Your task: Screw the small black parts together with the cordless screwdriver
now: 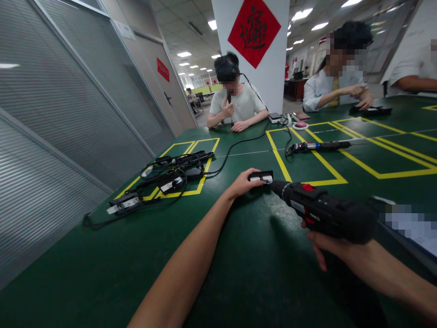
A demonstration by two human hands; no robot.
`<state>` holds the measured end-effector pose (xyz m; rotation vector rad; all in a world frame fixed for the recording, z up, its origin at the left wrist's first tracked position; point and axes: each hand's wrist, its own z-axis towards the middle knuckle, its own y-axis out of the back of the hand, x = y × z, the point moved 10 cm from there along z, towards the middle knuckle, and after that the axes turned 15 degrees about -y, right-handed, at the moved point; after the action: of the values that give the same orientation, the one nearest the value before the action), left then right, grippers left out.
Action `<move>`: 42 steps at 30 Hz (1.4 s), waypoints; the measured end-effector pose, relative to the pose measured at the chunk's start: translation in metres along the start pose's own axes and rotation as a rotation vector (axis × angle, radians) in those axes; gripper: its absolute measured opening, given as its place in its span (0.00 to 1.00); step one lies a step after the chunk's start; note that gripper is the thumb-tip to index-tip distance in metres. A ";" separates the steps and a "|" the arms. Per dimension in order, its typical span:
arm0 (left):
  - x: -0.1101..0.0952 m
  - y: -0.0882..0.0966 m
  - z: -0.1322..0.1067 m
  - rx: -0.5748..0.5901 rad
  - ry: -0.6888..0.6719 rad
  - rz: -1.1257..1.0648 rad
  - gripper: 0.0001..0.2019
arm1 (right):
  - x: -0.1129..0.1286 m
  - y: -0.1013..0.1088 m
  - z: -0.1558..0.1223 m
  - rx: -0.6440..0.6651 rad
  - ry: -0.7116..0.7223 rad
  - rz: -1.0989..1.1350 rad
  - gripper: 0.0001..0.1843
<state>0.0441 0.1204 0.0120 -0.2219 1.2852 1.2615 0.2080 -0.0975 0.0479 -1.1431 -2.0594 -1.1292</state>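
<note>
My right hand (327, 246) is wrapped round the grip of a black cordless drill (317, 207) with red buttons. The drill lies nearly level and its chuck points left, with the tip at the right end of a small black case (266, 174). White parts and a bit of blue wire show inside that case. My left hand (244, 183) grips the case at its left end, on the green table. Whether the bit touches the case I cannot tell.
Black cased devices with cables (170, 175) lie at the left on the yellow-taped green table (164, 269). A pen-like tool (321, 146) with a cord lies at the right, beyond the drill. A clipboard (413, 234) is at the right edge. Across the table sit several people (239, 102).
</note>
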 end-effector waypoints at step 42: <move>-0.006 -0.003 -0.001 0.023 -0.031 -0.045 0.27 | -0.006 -0.002 0.001 -0.057 -0.014 -0.024 0.24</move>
<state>0.0473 0.1155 0.0153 -0.2126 1.2616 1.2070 0.2094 -0.0995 0.0424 -1.1596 -2.0682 -1.2016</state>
